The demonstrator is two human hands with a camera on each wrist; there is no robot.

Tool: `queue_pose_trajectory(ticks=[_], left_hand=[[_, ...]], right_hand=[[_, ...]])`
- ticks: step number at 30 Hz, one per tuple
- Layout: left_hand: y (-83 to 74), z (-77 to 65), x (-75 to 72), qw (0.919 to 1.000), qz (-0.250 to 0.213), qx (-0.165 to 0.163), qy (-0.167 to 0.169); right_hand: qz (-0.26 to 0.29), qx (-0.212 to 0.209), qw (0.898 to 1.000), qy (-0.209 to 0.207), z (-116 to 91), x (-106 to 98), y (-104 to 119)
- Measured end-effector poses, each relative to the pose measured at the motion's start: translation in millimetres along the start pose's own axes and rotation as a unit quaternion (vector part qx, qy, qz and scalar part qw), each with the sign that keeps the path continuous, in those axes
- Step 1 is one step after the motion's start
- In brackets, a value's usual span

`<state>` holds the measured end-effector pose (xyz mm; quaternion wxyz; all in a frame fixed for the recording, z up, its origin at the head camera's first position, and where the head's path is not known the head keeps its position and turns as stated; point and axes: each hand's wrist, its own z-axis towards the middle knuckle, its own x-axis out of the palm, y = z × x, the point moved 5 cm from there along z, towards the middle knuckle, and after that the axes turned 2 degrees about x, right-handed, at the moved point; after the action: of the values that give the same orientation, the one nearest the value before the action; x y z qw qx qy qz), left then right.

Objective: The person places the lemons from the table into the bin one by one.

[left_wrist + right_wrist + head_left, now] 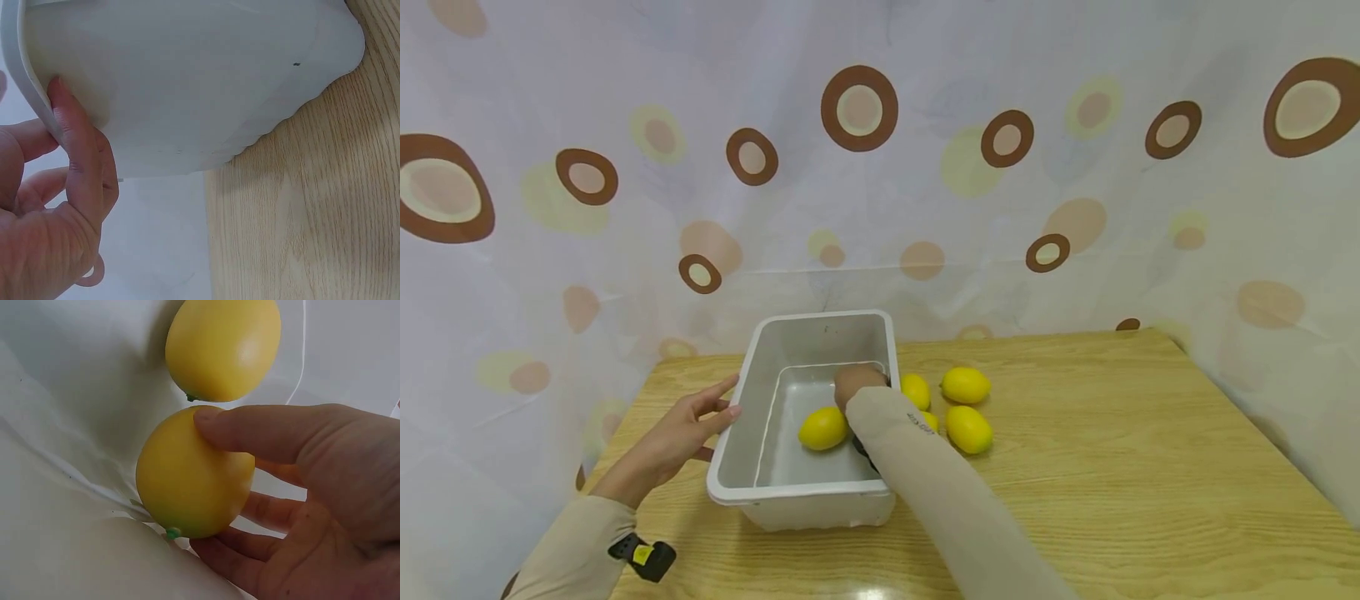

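A light grey plastic bin (816,492) with a white rim stands on the wooden table. My left hand (681,429) grips its left rim, thumb at the edge and fingers against the outer wall (187,94). Inside the bin, my right hand (312,481) holds a yellow lemon (190,481) with a green tip between thumb and fingers, low beside the wall. Another lemon (823,428) lies on the bin floor, close by the held one. In the head view the right hand is partly visible, while the held lemon is hidden behind the hand and sleeve.
Several more lemons (966,385) lie on the table (1120,450) just right of the bin, some partly covered by the right sleeve (940,492). A patterned curtain (925,208) hangs behind the table. The left wrist wears a small black camera (643,557).
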<state>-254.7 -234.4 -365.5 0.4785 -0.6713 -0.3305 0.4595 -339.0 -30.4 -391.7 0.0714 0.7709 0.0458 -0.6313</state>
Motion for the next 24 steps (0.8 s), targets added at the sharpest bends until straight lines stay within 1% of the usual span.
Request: queue_pose_trajectory(ticks=[6, 11, 16, 24], left_hand=[[-0.5, 0.4, 0.0, 1.0, 0.005, 0.002, -0.002], [-0.7, 0.9, -0.1, 1.0, 0.004, 0.001, -0.001], [-1.0, 0.4, -0.1, 1.0, 0.003, -0.001, -0.003], [0.1, -0.8, -0.2, 1.0, 0.006, -0.004, -0.005]], right_hand=[[-0.022, 0.0, 1.0, 0.005, -0.3, -0.3, -0.1], [-0.038, -0.001, 0.999, -0.004, -3.9, -4.4, 0.3], [-0.042, 0.002, 0.999, -0.012, -7.6, -7.8, 0.5], [-0.047, 0.002, 0.999, -0.011, -9.9, -8.4, 0.4]])
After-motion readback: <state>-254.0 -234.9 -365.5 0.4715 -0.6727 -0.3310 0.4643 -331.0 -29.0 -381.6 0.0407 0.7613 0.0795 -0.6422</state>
